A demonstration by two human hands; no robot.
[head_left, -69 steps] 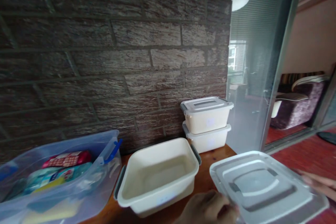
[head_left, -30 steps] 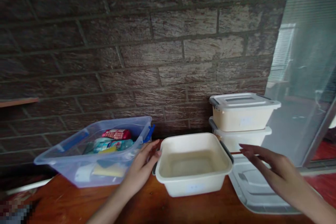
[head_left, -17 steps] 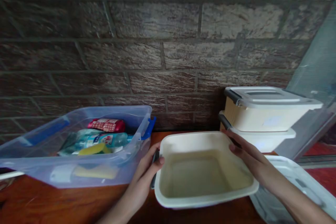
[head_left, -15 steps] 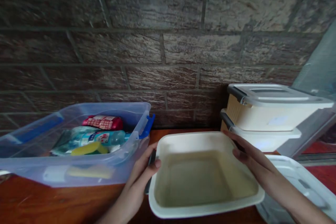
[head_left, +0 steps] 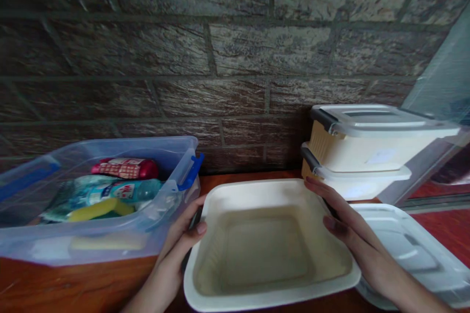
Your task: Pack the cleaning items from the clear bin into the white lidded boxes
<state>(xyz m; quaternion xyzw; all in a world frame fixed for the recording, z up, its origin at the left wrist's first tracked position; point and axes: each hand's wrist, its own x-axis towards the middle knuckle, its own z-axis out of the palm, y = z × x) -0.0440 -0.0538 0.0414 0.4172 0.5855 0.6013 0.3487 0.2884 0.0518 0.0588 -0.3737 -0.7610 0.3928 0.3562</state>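
A cream plastic storage box, lidless and with nothing inside, is held between my two hands, its opening tilted toward me. My left hand grips its left side, thumb over the rim beside a dark side latch. On the opposite side my right hand clasps the rim, with the thumb on the inner wall and the fingers outside. Beneath my right forearm lies a pale lid, partly covered by the arm.
At left, a clear blue-latched bin holds a red package, a blue bottle and a yellow sponge. Two lidded cream boxes are stacked at right. A brick wall rises behind the wooden table.
The view has shifted slightly, so the bin, stacked boxes and held box sit further left in the picture. Both hands keep their grip on the storage box.
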